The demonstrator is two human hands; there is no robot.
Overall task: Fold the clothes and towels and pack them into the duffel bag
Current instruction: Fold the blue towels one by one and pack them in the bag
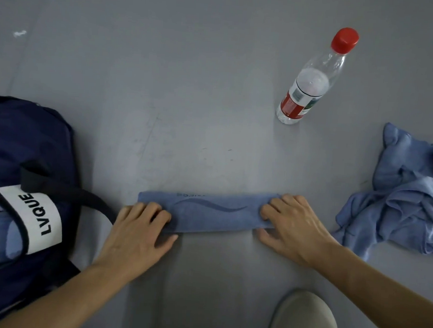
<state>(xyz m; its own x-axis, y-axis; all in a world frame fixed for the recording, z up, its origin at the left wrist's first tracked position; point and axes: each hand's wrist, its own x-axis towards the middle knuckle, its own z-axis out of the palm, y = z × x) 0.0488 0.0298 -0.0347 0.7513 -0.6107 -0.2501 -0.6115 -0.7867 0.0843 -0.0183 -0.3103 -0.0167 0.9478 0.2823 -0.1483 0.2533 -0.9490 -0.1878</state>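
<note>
Head view: a blue towel, folded into a narrow strip, is laid flat on the grey floor. Its left end is gripped by the left hand and its right end by the right hand, fingers curled on top and thumbs at the near edge. The hands are held well apart. A navy bag is seen at left, just beside the left hand, with light blue cloth inside. Crumpled blue clothes are heaped at right. A bottle is stood beyond.

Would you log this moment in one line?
folding | left hand: grips blue towel | right hand: grips blue towel | duffel bag: partly packed
</note>
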